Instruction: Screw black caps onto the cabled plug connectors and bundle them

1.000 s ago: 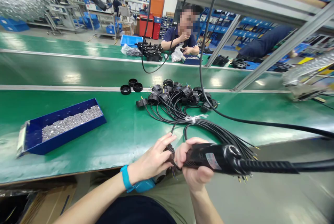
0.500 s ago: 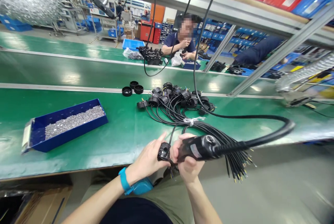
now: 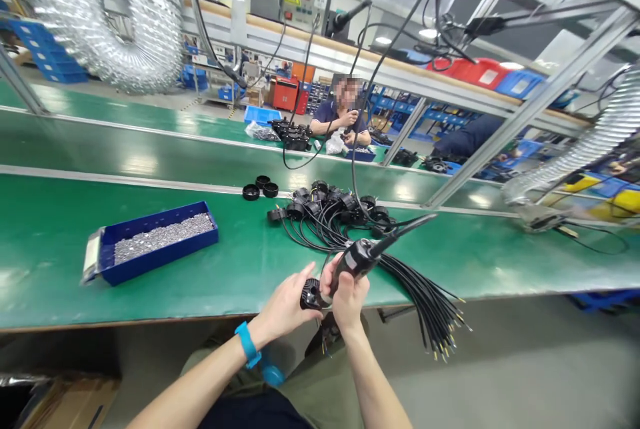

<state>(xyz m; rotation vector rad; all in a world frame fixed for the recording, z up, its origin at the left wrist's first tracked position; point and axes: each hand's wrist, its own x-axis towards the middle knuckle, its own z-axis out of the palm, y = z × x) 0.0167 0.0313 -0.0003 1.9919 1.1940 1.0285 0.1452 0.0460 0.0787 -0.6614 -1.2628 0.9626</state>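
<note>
My left hand [image 3: 286, 305] is closed on a small black round plug part [image 3: 310, 295] held just in front of the green bench edge. My right hand [image 3: 347, 295] grips a black corded electric screwdriver [image 3: 359, 257], its tip down against the plug part. The tool's cable [image 3: 407, 223] rises up and away overhead. A tied bundle of black cables with plug heads [image 3: 345, 212] lies on the bench behind my hands, with bare wire ends [image 3: 443, 342] hanging off the edge.
A blue tray of small silver screws [image 3: 155, 242] stands at the left on the green bench [image 3: 60, 262]. Three loose black caps [image 3: 260, 187] lie behind. A person across the conveyor works at another pile. Silver ducting hangs upper left and right.
The view has pulled back and tilted up. The screwdriver has swung from lying sideways to standing nearly upright on the plug part. Both hands stay together on the same things.
</note>
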